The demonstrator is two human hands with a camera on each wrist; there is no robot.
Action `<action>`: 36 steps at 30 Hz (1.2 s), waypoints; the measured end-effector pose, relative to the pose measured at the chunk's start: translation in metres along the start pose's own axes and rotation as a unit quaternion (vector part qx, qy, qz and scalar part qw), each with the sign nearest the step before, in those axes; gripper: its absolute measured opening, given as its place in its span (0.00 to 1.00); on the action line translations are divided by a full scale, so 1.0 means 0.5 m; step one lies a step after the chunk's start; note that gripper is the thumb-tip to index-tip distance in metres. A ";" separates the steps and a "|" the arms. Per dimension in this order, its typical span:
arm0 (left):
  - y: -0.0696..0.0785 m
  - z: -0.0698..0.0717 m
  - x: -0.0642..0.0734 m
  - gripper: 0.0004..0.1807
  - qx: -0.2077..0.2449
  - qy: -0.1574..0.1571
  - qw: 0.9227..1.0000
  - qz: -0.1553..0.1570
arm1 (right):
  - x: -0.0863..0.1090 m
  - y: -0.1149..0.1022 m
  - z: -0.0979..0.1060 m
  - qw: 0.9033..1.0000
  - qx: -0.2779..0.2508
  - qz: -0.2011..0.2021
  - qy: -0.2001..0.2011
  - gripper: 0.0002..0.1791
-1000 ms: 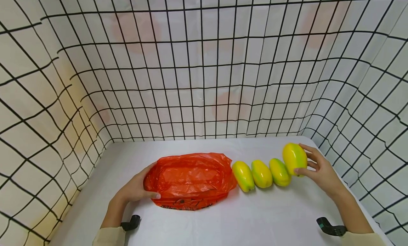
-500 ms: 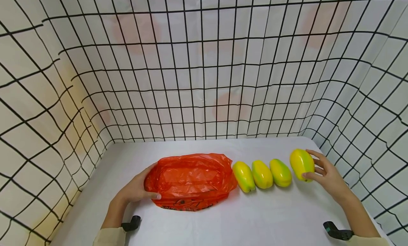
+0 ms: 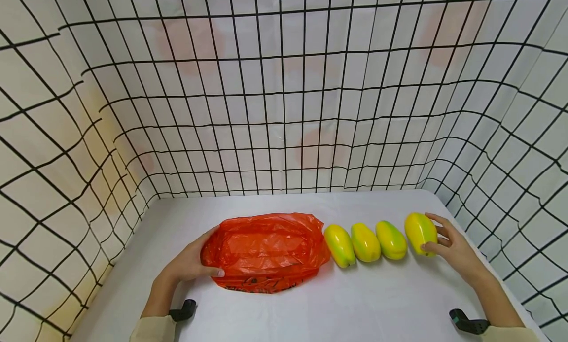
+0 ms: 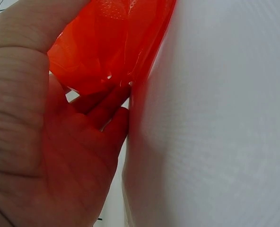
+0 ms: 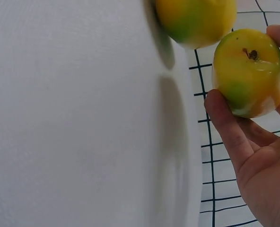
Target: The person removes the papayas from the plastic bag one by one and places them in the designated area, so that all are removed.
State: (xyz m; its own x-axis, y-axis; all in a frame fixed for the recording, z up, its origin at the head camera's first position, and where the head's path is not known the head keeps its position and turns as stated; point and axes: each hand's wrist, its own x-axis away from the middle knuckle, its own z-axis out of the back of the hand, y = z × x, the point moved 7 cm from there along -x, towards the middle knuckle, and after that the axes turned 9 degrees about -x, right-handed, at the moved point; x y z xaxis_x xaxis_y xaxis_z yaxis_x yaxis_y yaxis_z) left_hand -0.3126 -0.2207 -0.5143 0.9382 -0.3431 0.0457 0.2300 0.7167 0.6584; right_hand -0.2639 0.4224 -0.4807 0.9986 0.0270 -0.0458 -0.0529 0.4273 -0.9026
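Note:
A red plastic bag [image 3: 266, 248] lies spread with its mouth up in the head view. My left hand [image 3: 191, 260] holds its left end, thumb over the near rim and fingers behind the film; in the left wrist view those fingers [image 4: 109, 106] are partly hidden by the bag. At the right, a yellow-green papaya [image 3: 420, 233] is gripped between the thumb and fingers of my right hand [image 3: 454, 246]. In the right wrist view a small gap shows between this papaya [image 5: 249, 73] and the tablecloth. Left of it lies a row of three more papayas [image 3: 365, 242].
The leftmost papaya [image 3: 339, 246] touches the right end of the bag. A white cloth [image 3: 355, 302] covers the table. Black netting [image 3: 284, 110] over white sheeting rises behind and on both sides, close to my right forearm.
My right hand has carried its papaya right and toward me, then lowered it toward the table, away from the third papaya. My left hand and the bag stay in place.

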 end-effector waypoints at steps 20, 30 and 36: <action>-0.008 -0.001 -0.003 0.66 0.001 0.006 1.000 0.005 | -0.013 0.038 -0.026 0.997 0.067 -0.023 -0.017 0.50; -0.004 -0.002 -0.002 0.66 0.003 0.006 1.000 0.003 | -0.012 0.039 -0.036 0.996 0.083 -0.019 -0.029 0.49; -0.004 -0.001 -0.001 0.66 0.004 0.004 1.000 0.003 | -0.009 0.042 -0.040 0.996 0.077 -0.030 -0.044 0.52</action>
State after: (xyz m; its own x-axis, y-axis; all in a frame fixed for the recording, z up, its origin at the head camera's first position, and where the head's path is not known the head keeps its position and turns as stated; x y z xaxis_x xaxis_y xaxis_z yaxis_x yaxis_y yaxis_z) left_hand -0.3136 -0.2215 -0.5162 0.9418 -0.3334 0.0438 0.2219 0.7142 0.6638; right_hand -0.2696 0.4130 -0.5081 0.9960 0.0739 0.0503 -0.0001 0.5632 -0.8263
